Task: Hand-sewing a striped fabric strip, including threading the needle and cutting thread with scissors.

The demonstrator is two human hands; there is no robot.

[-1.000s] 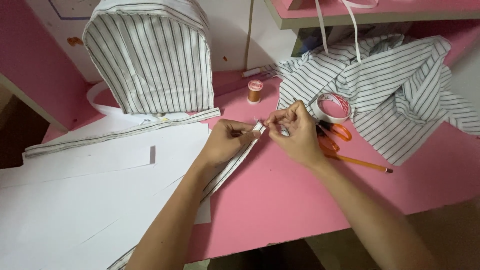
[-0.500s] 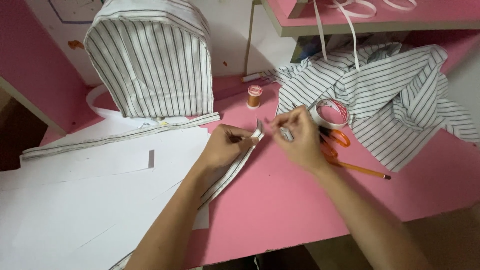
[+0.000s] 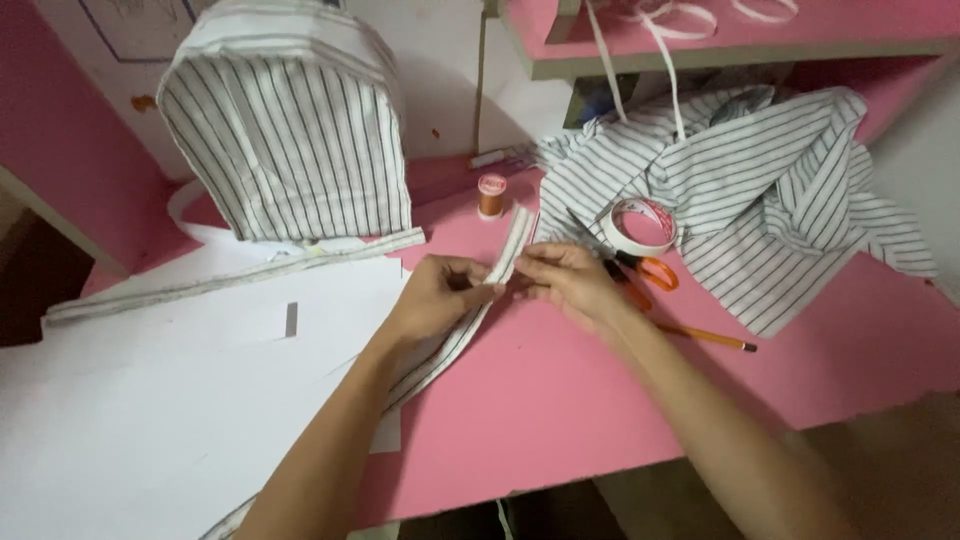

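Observation:
A long narrow strip of black-and-white striped fabric (image 3: 512,243) runs across the pink table (image 3: 600,400), from near my hands down toward the lower left. My left hand (image 3: 437,296) pinches the strip from the left. My right hand (image 3: 568,280) pinches the same strip just to the right, fingers closed on it. The strip's free end stands up above my fingers, pointing toward an orange thread spool (image 3: 491,196).
A striped fabric cover (image 3: 285,130) sits over a bulky object at the back left. White paper sheets (image 3: 170,400) lie at the left. A tape roll (image 3: 640,226), orange-handled scissors (image 3: 648,272), a pencil (image 3: 706,338) and crumpled striped cloth (image 3: 760,200) lie at the right. A pink shelf (image 3: 740,35) is above.
My hands have shifted slightly along the strip, and its free end now sticks up higher between them. The view has tilted a little.

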